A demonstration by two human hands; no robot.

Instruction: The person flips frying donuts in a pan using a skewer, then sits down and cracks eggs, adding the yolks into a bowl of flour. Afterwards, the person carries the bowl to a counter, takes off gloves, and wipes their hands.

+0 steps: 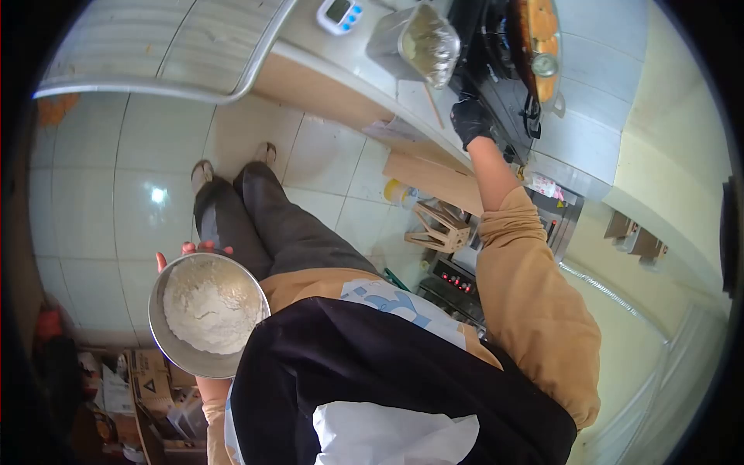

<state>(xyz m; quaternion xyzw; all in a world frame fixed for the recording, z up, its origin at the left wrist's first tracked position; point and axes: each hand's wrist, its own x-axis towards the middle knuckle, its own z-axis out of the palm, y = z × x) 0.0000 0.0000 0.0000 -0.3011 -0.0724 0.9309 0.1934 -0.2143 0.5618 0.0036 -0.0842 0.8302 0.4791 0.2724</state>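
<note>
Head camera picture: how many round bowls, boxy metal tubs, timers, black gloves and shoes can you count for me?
Round bowls: 1
Boxy metal tubs: 1
Timers: 1
Black gloves: 1
Shoes: 2
Total: 6

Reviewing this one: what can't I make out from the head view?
In the head view:
Right hand: gloved in black, it blends into the dark appliance; grip unclear.
Left hand: mostly hidden by the metal bowl.
Pan: cut off by the top edge.
White device: screen too small to read.
</note>
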